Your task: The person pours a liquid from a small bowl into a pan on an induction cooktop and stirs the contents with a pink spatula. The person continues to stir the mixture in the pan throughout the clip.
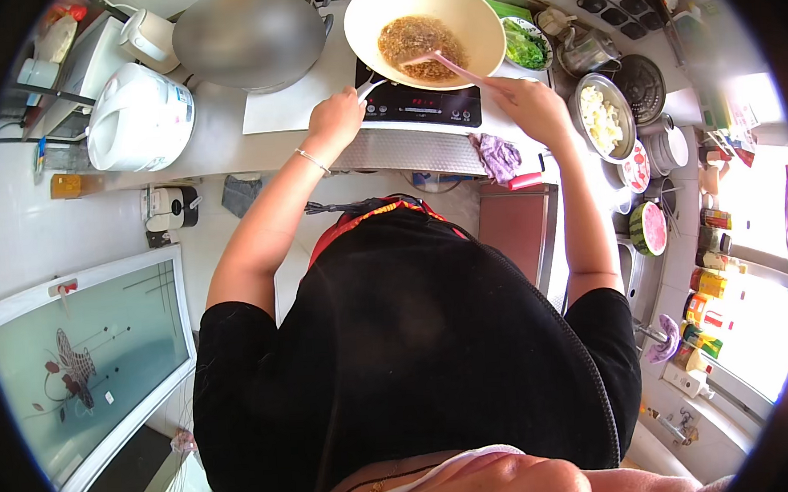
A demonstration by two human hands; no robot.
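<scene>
A cream-coloured wok (483, 31) stands tilted on a black induction cooktop (420, 107) at the top middle. Brown, bubbling sauce or minced food (416, 37) lies in its bottom. My left hand (336, 117) is closed around the wok's pale handle (369, 87). In my right hand (530, 107) is a pinkish spatula (455, 68), its head dipped into the brown food. Right of the wok sits a bowl of chopped green leaves (525, 45). Nearer my right forearm, a metal bowl holds pale chopped pieces (601, 118).
A large lidded pan (249, 40) and a white rice cooker (140, 119) stand on the left. A purple cloth (496, 157) and a red-handled tool (525, 181) lie at the counter edge. Rightwards are a metal kettle (588, 52) and a cut watermelon (648, 228).
</scene>
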